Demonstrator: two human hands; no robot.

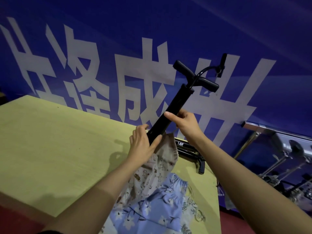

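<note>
left hand [143, 146] pinched the cloth bag [165, 156] against the pump [179, 100]; right hand [187, 125] gripped higher; the bag, seemingly loose, could slip.

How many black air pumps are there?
2. One pump is in the left hand and right hand; a second pump lies on the table behind the cloth. Others possibly hidden.

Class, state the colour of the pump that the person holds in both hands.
The pump is black throughout; the head view shows it best.
</note>
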